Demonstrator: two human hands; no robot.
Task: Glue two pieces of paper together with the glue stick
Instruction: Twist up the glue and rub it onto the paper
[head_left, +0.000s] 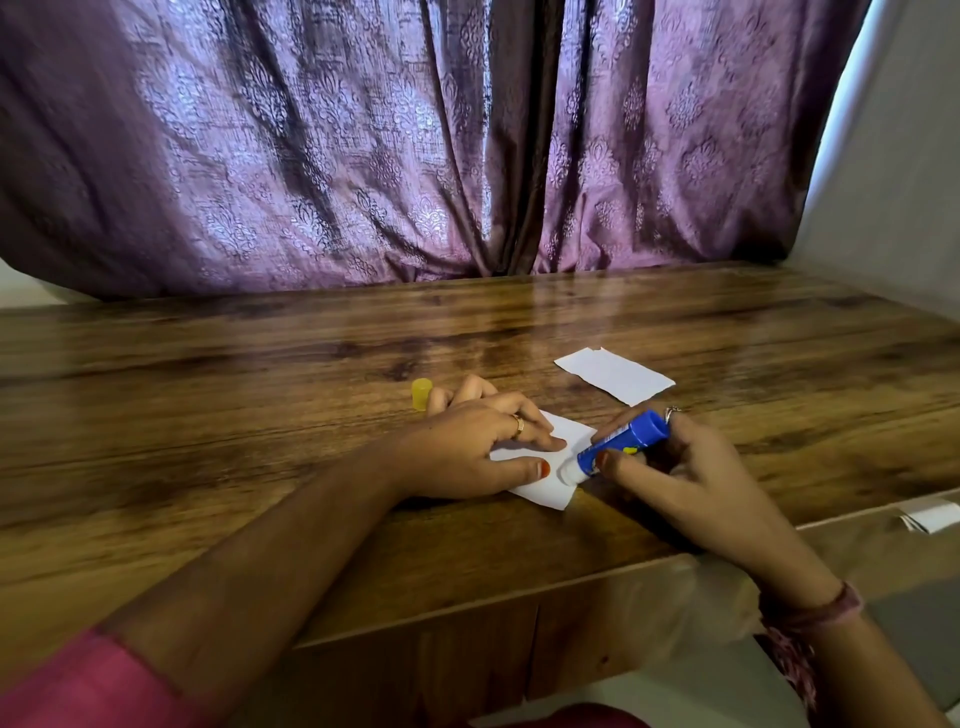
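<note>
Pointing down-left, glue stick (621, 443) tip touches near paper (543, 488).

The left hand (478, 447) covers much of the near paper (545, 488); the glue stick (621, 444) label is unreadable

Glossy wood table (260, 415), patterned cloth curtain (311, 156)

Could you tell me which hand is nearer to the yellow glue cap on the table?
Left. The left hand lies right beside the yellow cap, fingertips almost against it, while the right hand holds the glue stick further right.
</note>
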